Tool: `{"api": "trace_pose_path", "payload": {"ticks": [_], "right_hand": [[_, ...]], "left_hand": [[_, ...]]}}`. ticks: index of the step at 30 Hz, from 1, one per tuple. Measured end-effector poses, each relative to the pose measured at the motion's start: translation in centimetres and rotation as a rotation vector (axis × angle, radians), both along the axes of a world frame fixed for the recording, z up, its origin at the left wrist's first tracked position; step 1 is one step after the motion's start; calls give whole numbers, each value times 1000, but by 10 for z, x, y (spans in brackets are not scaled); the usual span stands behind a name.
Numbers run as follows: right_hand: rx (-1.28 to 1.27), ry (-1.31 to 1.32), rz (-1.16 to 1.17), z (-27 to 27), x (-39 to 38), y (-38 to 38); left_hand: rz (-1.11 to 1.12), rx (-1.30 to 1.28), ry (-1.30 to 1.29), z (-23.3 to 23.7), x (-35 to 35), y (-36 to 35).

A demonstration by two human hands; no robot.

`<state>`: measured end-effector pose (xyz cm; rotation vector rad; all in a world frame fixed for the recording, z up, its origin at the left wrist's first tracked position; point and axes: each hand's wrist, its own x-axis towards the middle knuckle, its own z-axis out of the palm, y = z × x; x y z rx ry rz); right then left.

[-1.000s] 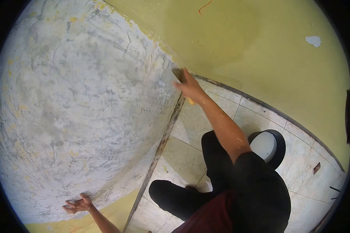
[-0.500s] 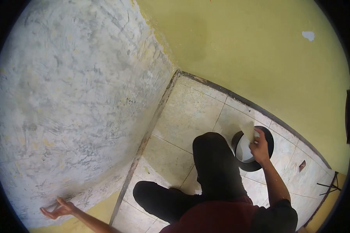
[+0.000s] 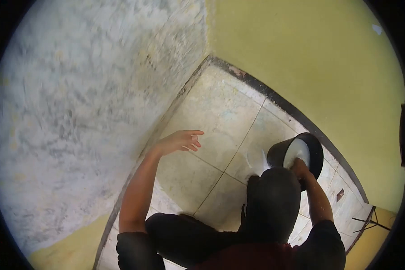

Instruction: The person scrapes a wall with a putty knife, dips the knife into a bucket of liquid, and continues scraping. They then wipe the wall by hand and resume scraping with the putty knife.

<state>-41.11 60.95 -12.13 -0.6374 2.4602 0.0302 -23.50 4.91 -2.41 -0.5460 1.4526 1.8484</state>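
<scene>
A: What is seen at the round black plastic bucket (image 3: 280,157)?

B: It is stood on the floor of pale square tiles (image 3: 220,117), tilted a little, and white paint (image 3: 297,153) is held inside it. The right hand (image 3: 300,168) is laid against the bucket's near rim, on the side towards the person.

A: How are the fingers of that hand set?

B: That cannot be told. They are bent over the bucket's rim and partly hidden by the knee in black trousers (image 3: 274,202), which is raised just in front of the bucket. Whether anything is gripped is not shown.

A: And the left hand (image 3: 180,141)?

B: It is held in the air well to the left of the bucket, above the tiles. Its fingers (image 3: 194,132) are loosely spread and slightly curled, and nothing is held or touched by them.

A: What is found around the bucket?

B: Behind the bucket, a smooth yellow painted wall (image 3: 310,58) is met by the floor along a dark skirting strip (image 3: 265,92), which is passed just beside the bucket's far rim. Far to the left of the bucket, beyond the left hand, a scraped grey-white wall (image 3: 76,99) is seen, though it is blurred. A small reddish-brown scrap (image 3: 340,194) is seen lying on the tiles near the bucket, to its right.
</scene>
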Motion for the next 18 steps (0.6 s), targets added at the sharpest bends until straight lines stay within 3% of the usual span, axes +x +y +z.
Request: {"api": "trace_pose_path", "payload": {"ticks": [1,3,4,6,7,9,10,12,16,18], "right_hand": [[6,-32,-102,-4,-2,0],[11,-58,-187,-5,-3,-1],[81,-21,-179,-6,-4,1],[220,44,-167,-4,0,-1],[214,37,-161,3,3,-1],[412,58,-74,57,7,-19],[404,58,-78,84,11,-22],[404,188,-32,123,23,-22],[252,238,48,125,43,15],[136,336,197,128,52,21]], "left_hand": [[18,6,-6,-21,17,1],[-494,-940,74,-62,54,-6],[-479,-942,69,-81,74,-17],[-857,-1074,82,-95,110,-36],[-857,-1077,70,-93,119,-38],[-68,-796,-65,-64,121,-39],[-70,-805,-63,-62,126,-42],[136,-697,-50,-71,138,-55],[5,-792,-214,-97,170,-57],[-489,-934,-223,-87,176,-40]]}}
